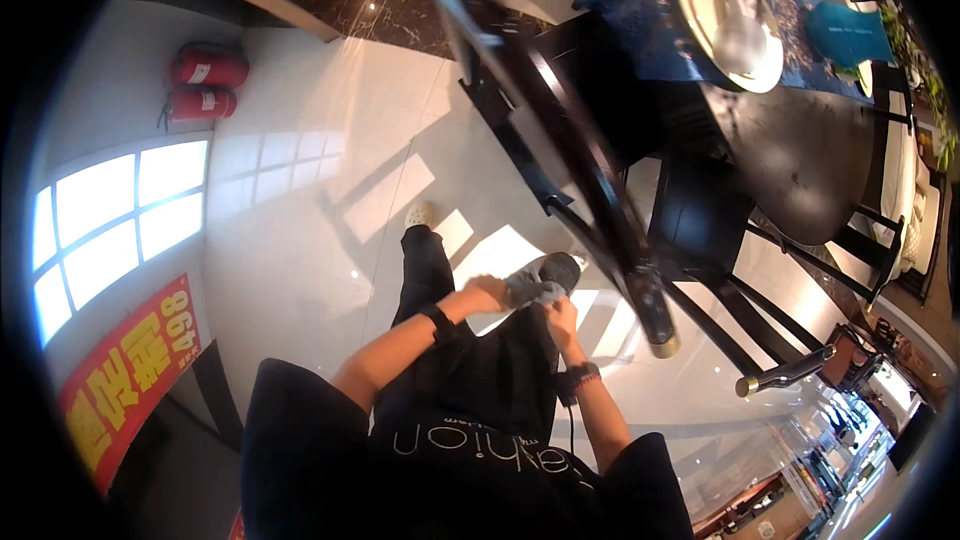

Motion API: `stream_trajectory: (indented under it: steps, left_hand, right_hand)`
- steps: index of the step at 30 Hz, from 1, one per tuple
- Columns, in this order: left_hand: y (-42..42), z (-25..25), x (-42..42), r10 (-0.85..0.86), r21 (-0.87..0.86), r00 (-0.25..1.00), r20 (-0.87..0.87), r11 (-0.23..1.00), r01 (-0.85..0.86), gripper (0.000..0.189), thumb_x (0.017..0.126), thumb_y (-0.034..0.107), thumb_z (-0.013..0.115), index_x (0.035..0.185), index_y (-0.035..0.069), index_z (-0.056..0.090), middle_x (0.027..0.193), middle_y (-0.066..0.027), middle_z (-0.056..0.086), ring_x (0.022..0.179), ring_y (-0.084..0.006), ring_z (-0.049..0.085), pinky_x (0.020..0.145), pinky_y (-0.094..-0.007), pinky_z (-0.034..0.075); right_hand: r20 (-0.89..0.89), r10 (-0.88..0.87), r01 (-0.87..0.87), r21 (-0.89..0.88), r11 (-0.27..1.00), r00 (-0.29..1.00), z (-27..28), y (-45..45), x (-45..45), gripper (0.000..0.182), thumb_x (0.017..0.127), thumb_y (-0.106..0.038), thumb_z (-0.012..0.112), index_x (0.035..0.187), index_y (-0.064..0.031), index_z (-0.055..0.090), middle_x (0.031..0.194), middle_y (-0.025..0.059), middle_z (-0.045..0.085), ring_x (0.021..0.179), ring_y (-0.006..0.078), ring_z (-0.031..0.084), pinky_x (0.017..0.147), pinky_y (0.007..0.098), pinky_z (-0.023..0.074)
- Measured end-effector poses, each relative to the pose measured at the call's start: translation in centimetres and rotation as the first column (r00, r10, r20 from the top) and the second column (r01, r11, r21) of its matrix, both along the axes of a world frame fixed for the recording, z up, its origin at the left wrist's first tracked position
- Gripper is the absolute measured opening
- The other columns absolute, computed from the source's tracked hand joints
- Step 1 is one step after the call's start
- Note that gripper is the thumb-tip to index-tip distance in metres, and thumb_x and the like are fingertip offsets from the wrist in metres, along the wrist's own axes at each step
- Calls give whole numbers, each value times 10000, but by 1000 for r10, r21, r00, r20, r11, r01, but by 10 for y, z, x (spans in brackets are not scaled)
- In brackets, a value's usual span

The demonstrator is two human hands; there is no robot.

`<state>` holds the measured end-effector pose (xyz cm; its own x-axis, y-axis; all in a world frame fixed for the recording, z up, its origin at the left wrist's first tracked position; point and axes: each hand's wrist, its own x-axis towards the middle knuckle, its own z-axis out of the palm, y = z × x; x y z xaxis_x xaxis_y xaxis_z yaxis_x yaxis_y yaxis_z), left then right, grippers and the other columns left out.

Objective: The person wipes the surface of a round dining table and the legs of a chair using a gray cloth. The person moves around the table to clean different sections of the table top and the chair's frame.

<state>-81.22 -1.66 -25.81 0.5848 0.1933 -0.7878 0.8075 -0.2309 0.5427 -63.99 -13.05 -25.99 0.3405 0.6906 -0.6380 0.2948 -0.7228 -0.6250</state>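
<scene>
My left hand [486, 294] and my right hand [561, 315] are in front of my thighs, close together. Between them is a crumpled grey cloth [529, 286], gripped by the fingers of both. A dark, rounded piece [561, 270] shows just beyond the cloth; whether it belongs to the cloth cannot be told. Black bands circle both wrists, and a thin cable hangs from the right one. Below the hands are my black trousers [424, 270] and a cream clog [419, 215] on the floor.
A dark wooden chair [570, 112] stands close on the right. Behind it, a dark table [806, 157] bears a blue runner [660, 52], a plate [694, 0] and a teal item [847, 34]. Two red fire extinguishers [206, 66] and a red poster [142, 367] are on the left.
</scene>
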Motion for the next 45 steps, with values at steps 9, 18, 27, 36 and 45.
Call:
stream_trajectory:
  steps: [9,18,27,36,45]
  left_hand:
    - [-106,29,242,292,230,956,33,928,-291,297,787,255,581,943,7,534,789,-193,628,751,-366,619,664,-466,489]
    - [-48,108,304,837,263,525,153,478,-838,297,844,270,534,1036,57,457,904,-196,622,844,-382,592,707,-456,467]
    - [-44,72,272,952,-64,121,280,145,-987,378,878,282,546,1184,89,436,924,-130,634,834,-250,632,745,-334,468]
    - [76,58,306,538,-6,-246,806,-409,-912,539,869,89,524,1341,35,269,1260,-168,456,1040,-192,506,869,-311,386]
    - [93,19,263,740,775,370,562,-317,-546,549,870,103,520,1355,23,277,1338,-197,368,1173,-275,409,980,-384,300]
  right_hand:
    - [-118,-235,223,-102,969,965,-40,-47,217,308,806,-109,527,1104,-32,538,836,82,618,745,196,569,659,345,455]
    - [-820,-260,444,-9,896,510,5,100,218,332,890,-164,464,1193,-29,466,1116,74,539,981,175,525,846,297,430]
    - [-901,-39,206,57,977,433,108,194,186,526,850,-213,526,1314,-31,361,1244,108,481,1104,223,494,963,329,380]
    - [-720,689,-151,674,723,83,154,270,96,760,777,-54,502,1426,-50,106,1490,167,45,1379,263,57,1099,350,88]
    - [-313,947,-472,825,311,78,105,303,76,488,844,-244,443,1241,39,448,1438,262,150,1351,394,85,1094,442,106]
